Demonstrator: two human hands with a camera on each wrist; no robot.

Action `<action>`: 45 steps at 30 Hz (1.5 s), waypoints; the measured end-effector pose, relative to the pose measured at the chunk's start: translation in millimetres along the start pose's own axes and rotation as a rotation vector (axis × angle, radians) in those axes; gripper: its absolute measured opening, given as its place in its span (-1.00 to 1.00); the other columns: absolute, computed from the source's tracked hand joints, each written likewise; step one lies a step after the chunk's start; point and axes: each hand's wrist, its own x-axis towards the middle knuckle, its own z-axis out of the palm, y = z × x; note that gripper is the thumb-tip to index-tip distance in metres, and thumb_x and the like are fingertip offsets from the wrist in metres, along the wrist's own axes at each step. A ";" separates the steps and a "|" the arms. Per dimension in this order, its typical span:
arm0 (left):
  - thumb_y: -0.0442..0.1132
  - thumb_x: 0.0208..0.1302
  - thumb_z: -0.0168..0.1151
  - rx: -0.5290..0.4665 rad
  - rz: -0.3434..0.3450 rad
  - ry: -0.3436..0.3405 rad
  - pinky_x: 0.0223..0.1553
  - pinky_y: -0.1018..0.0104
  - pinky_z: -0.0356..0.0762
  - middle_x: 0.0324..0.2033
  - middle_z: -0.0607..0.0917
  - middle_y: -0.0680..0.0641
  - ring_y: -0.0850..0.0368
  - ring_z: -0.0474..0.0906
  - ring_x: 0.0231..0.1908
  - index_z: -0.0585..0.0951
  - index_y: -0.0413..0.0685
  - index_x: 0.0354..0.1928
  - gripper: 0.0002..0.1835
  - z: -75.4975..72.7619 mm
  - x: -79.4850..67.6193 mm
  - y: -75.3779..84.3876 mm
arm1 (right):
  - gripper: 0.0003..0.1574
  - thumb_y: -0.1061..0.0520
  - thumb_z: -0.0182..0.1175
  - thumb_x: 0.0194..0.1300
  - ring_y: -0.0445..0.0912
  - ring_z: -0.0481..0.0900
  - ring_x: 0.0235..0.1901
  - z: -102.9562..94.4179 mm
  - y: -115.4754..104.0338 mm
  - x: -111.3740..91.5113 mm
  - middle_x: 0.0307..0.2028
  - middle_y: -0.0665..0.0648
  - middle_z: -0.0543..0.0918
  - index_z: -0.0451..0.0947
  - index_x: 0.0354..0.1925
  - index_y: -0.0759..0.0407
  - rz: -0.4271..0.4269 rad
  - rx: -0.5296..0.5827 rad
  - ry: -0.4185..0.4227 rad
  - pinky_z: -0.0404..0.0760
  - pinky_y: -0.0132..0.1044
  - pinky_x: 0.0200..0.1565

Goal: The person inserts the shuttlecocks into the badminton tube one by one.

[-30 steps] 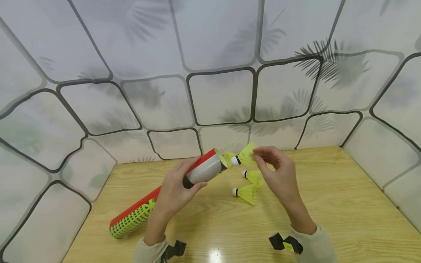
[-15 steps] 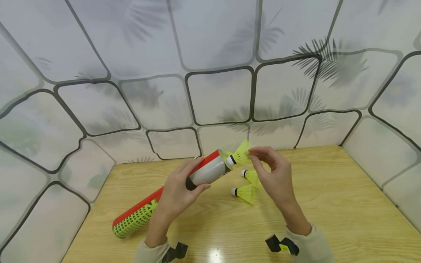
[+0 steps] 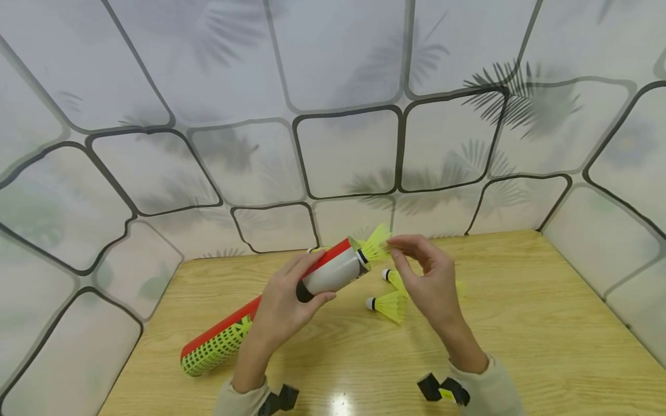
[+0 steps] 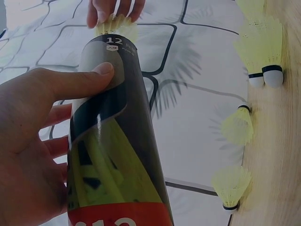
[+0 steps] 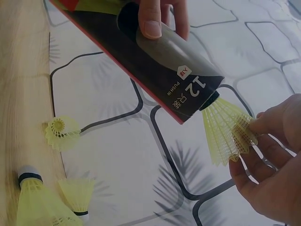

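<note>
My left hand (image 3: 283, 300) grips a long shuttlecock tube (image 3: 270, 315), red, grey and green-yellow, its lower end resting on the wooden table (image 3: 520, 323) and its mouth raised to the right. In the left wrist view the thumb lies across the tube (image 4: 110, 155). A yellow shuttlecock (image 3: 373, 247) sits head-first in the tube mouth, only its skirt showing. My right hand (image 3: 424, 277) pinches the skirt's rim; the right wrist view shows the fingertips (image 5: 256, 127) on the shuttlecock (image 5: 225, 132) at the tube (image 5: 160, 61).
Two more yellow shuttlecocks (image 3: 387, 303) lie on the table just below the right hand, and several (image 4: 263, 52) show along the table in the left wrist view. Patterned white panels (image 3: 343, 150) wall in the table at the back and both sides.
The right hand has pushed the shuttlecock leftward into the tube mouth: its white cork, visible before, is now inside. The left hand and tube have barely shifted.
</note>
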 end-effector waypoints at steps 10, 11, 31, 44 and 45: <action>-0.11 0.08 0.64 -0.004 0.012 0.001 -0.07 0.06 0.63 0.13 0.62 -0.01 0.05 0.62 -0.01 0.53 0.11 0.38 -0.22 0.9 1.1 0.3 | -0.74 0.50 0.25 0.33 -0.09 0.71 -0.12 9.3 2.8 -4.7 -0.16 0.15 0.76 0.71 -0.09 0.29 -0.018 -0.005 -0.028 0.62 -0.36 -0.01; -0.11 0.08 0.64 -0.005 0.013 0.001 -0.06 0.05 0.63 0.13 0.62 -0.01 0.05 0.62 -0.01 0.53 0.10 0.38 -0.22 0.9 1.0 0.4 | -0.74 0.50 0.25 0.33 -0.08 0.71 -0.11 10.4 3.0 -5.4 -0.16 0.14 0.76 0.71 -0.09 0.29 -0.017 -0.005 -0.033 0.62 -0.36 -0.01; -0.12 0.07 0.64 -0.018 0.048 0.011 -0.09 0.08 0.64 0.11 0.62 0.01 0.10 0.62 -0.03 0.54 0.06 0.36 -0.22 1.9 1.2 0.3 | -0.74 0.46 0.24 0.36 0.07 0.72 -0.03 23.4 2.7 -12.6 -0.13 0.13 0.76 0.72 -0.08 0.23 -0.003 -0.037 -0.122 0.61 -0.37 0.05; -0.13 0.06 0.65 -0.020 0.037 0.017 -0.07 0.07 0.63 0.13 0.63 -0.01 0.07 0.62 -0.01 0.54 0.06 0.37 -0.22 1.0 1.5 1.0 | -0.74 0.46 0.16 0.42 0.02 0.69 0.04 23.1 1.1 -14.1 -0.05 0.12 0.71 0.64 -0.01 0.28 0.060 0.025 -0.213 0.62 -0.33 0.06; -0.13 0.06 0.65 -0.021 0.037 0.018 -0.06 0.07 0.63 0.13 0.63 -0.01 0.07 0.62 -0.01 0.54 0.07 0.37 -0.21 0.9 1.7 1.0 | -0.74 0.46 0.15 0.43 0.03 0.69 0.05 23.1 0.9 -13.9 -0.04 0.14 0.70 0.63 -0.01 0.29 0.065 0.036 -0.221 0.62 -0.33 0.06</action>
